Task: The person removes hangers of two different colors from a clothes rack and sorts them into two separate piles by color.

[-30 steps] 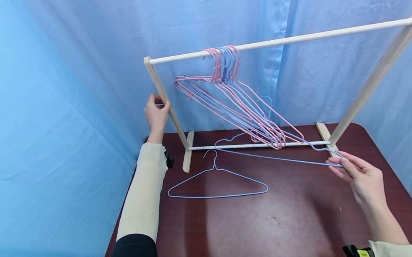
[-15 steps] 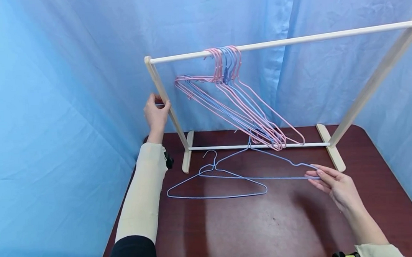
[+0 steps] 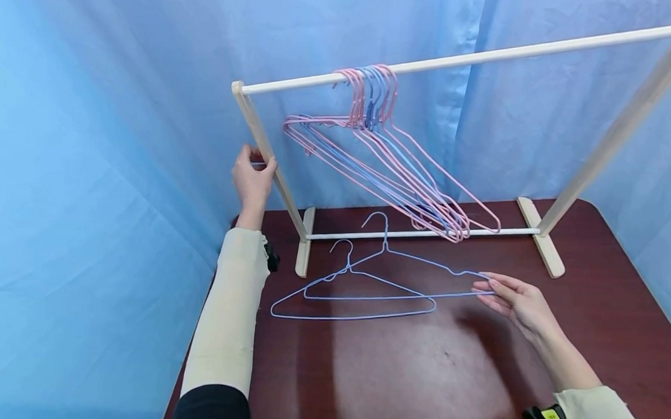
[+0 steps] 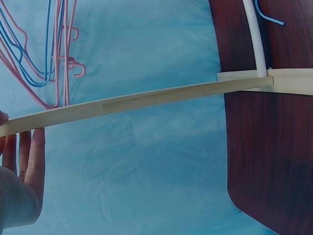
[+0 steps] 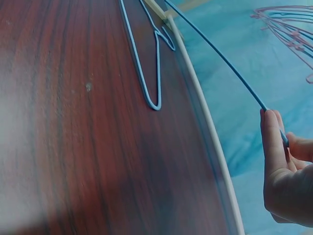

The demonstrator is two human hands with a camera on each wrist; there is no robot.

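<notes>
My left hand (image 3: 252,182) grips the left wooden post (image 3: 286,196) of a small clothes rack, about halfway up. In the left wrist view the fingers (image 4: 36,156) lie against that post (image 4: 146,99). My right hand (image 3: 522,304) pinches the right end of a blue wire hanger (image 3: 422,260) between thumb and fingers, its hook pointing up and left. This hanger is held above the table and overlaps a second blue hanger (image 3: 351,317) that lies flat on the tabletop. In the right wrist view the held hanger (image 5: 220,55) runs up and left from the fingertips.
Several pink and blue hangers (image 3: 355,96) hang bunched on the left part of the rack's white top rail (image 3: 503,52). A white lower bar (image 3: 336,235) joins the feet. The dark red-brown table (image 3: 399,375) is backed by blue curtains (image 3: 113,150).
My right hand has moved left and a little down, bringing the held hanger from behind the rack's lower bar to in front, with its hook turned upward. The left hand stays on the post.
</notes>
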